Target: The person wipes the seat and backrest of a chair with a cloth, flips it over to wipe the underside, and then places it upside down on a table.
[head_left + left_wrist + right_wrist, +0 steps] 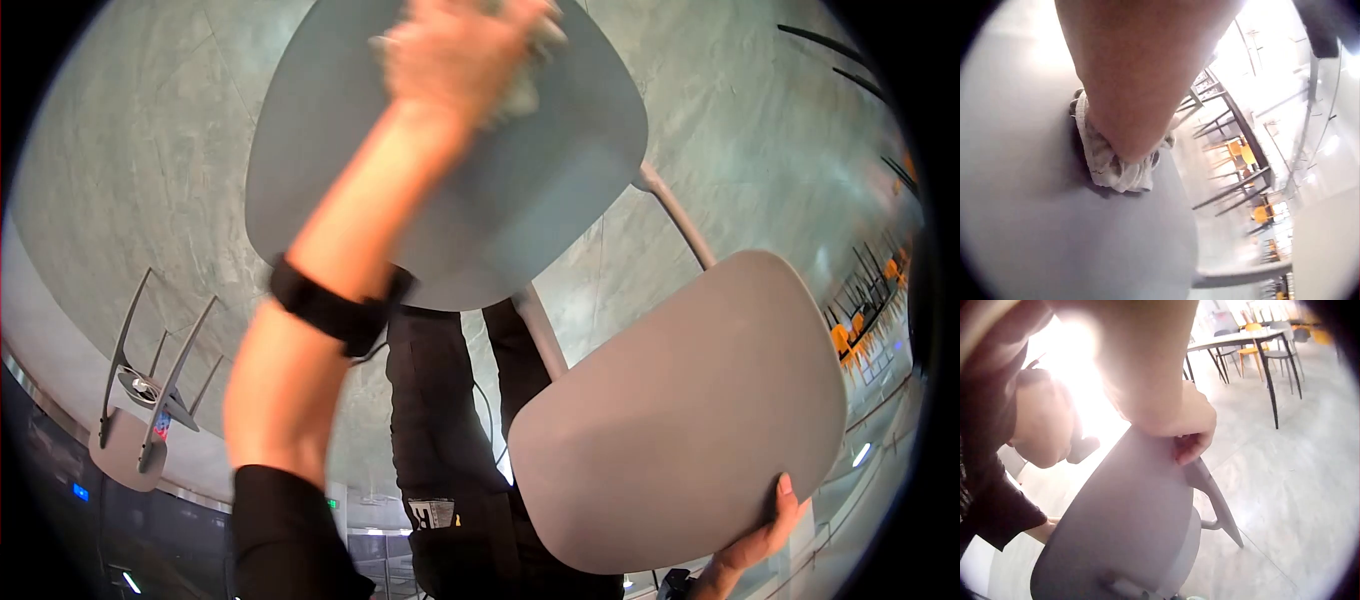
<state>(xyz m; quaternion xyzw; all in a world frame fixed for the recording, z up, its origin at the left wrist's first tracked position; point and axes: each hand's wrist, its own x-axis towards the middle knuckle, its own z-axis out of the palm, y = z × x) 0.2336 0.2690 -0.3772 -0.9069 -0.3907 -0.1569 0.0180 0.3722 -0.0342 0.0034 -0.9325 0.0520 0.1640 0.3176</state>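
Observation:
A grey chair stands in front of me, with its seat [570, 190] at the top of the head view and its backrest [690, 420] at the lower right. On the seat, my left hand [450, 65] grips a bunched whitish cloth [1124, 178] and presses it against the smooth surface. The hand is blurred in the head view, and the forearm hides most of its fingers in the left wrist view. My right hand [765, 535] holds the backrest by its top edge, thumb on one face. In the right wrist view its fingers [1191, 449] curl over that edge.
Another grey chair [130, 450] stands off to the left on the concrete floor [150, 200]. A white-topped table [1241, 339] with dark legs and several orange and grey chairs is farther off. A rail [685, 220] joins the seat to the backrest.

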